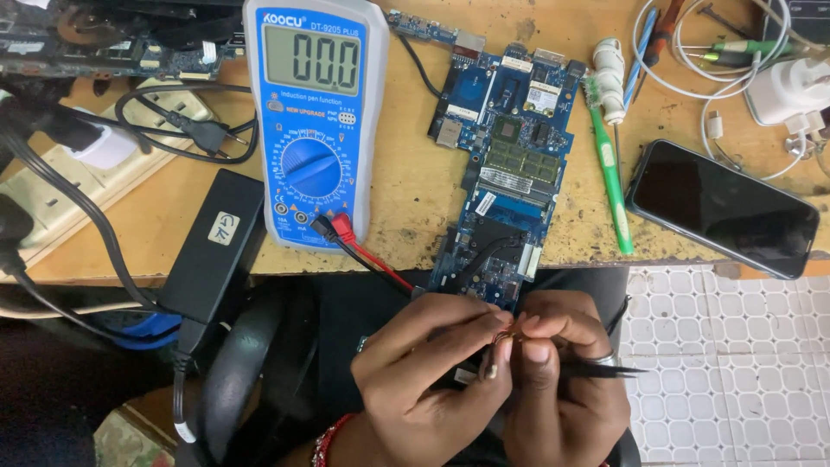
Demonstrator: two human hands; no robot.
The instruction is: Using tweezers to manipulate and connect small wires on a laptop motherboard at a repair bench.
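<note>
While the blue circuit board (506, 164) is lying on the wooden bench (406, 186) just above them, both hands are meeting below the bench edge. The left hand (424, 367) and right hand (562, 372) are pinching a small coppery part (504, 339), perhaps a wire loop, between closed fingertips. Black tweezers (605, 370) are sticking out from the right hand. A multimeter (316, 121) is standing beside the board, with a dark phone (722, 207) well to the right.

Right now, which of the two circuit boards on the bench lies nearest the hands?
The blue circuit board right of the multimeter: its lower end reaches the left hand and right hand. The dark board sits far off, top left.
</note>
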